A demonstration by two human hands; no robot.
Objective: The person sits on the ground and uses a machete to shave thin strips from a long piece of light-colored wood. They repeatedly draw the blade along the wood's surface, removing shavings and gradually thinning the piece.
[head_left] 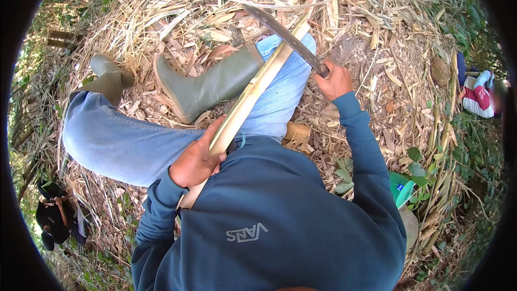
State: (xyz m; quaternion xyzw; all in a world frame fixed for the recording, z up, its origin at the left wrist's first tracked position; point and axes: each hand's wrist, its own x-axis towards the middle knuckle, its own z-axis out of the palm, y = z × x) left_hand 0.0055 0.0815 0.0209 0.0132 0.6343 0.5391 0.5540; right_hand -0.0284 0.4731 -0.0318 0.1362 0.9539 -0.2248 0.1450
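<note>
- Biggest thing first: the ground litter [398,97], dry husks, leaves and shavings all over, spread out on both sides of the pale strip [250,97] (looks like split bamboo to me). I'm using that strip as my landmark.
- Next up, the person's dark blue sweatshirt [291,199], which fills the area just below and right of the strip. The strip's near end runs in under the left wrist, next to the body.
- Jeans [124,140]: one leg stretches off left of the strip, the other is bent right beneath it, so the strip passes over that thigh.
- Green rubber boots, both left of the strip: near boot [215,83] just beside its upper half, far boot [107,81] well apart from it.
- The strip itself lies slantwise, far end up and to the right. IMO doing this well means pinning the near end firmly and keeping it from rolling.
- Machete [300,48], crossing over the strip near its far end. Can't tell if the edge is actually biting. I'd go for a shallow angle and short, controlled strokes, with that thigh kept out of the blade's path.
- Hands last. Left hand [196,161]: fingers wrapped round the strip's lower part, thumb on top, nicely clear of the blade. Right hand [335,82]: fingers closed on the machete handle, right of the strip and not touching it.
</note>
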